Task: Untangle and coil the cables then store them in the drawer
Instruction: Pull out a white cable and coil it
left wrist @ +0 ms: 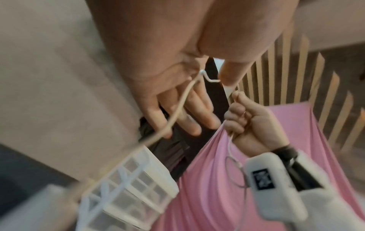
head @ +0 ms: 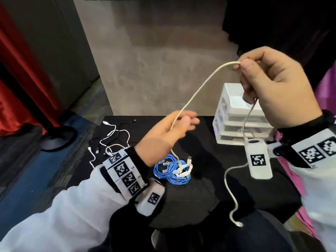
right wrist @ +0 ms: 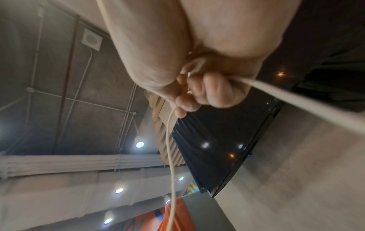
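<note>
Stretching a cream cable (head: 198, 88) between raised hands, a person works above a black table (head: 209, 188) strewn with wires. The right hand (head: 272, 84) sits higher and further right, thumb and forefinger pinched on the cable with the other fingers curled around it; the slack tail drops from the fist past the wrist camera (head: 257, 159) and ends in a plug near the table's front edge. The left hand (head: 167, 131) is lower and to the left, fingers straight and relaxed, the cable lying across the palm rather than gripped. From there the cable falls straight down into a bundle of blue cables (head: 171, 170), where its lower end is caught among the loops beside a white strap and a USB plug (head: 189, 158).

The held span runs on a diagonal, low left to high right, so the tangle lies directly beneath the left hand, which looks the better placed to free it while the right keeps tension. A white drawer unit (head: 241, 124) stands just behind and below the right hand, drawers seemingly closed. A second knot of thin black and white cables (head: 112, 137) lies at the table's far left, untouched.
</note>
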Demonstrator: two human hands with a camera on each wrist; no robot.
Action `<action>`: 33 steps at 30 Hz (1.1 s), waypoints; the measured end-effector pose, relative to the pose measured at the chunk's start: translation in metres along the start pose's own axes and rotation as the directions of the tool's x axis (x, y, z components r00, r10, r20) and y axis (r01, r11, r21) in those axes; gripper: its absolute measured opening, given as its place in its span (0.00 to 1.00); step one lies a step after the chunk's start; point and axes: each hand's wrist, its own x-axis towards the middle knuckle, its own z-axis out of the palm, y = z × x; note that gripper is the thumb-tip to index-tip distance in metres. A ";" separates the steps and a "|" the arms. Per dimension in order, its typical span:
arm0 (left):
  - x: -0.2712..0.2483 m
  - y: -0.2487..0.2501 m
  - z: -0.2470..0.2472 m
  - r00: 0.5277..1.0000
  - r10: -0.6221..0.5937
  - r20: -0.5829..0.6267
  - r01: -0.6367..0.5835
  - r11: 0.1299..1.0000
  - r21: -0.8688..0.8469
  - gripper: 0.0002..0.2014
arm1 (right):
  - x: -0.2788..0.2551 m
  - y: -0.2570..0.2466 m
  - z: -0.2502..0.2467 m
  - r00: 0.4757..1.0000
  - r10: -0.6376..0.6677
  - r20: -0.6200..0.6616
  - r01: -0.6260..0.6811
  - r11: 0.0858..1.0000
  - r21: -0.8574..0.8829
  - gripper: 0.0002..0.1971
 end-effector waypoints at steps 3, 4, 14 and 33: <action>-0.011 0.007 0.014 0.994 -0.037 0.102 0.050 0.991 -0.128 0.14 | -0.002 0.013 -0.004 0.989 0.032 -0.143 -0.029 0.999 0.019 0.09; -0.016 0.003 0.013 0.994 -0.053 0.098 0.069 0.984 -0.166 0.13 | -0.001 0.019 -0.010 0.969 0.058 -0.239 -0.053 0.998 0.026 0.09; -0.051 -0.016 -0.036 0.965 -0.253 -0.074 0.205 0.895 -0.395 0.11 | -0.041 0.076 -0.017 0.889 0.434 -0.150 -0.432 0.901 0.047 0.11; -0.052 -0.081 0.057 0.916 -0.397 -0.066 0.399 0.917 0.016 0.08 | -0.056 0.063 0.062 0.754 0.656 0.039 -0.508 0.544 0.668 0.06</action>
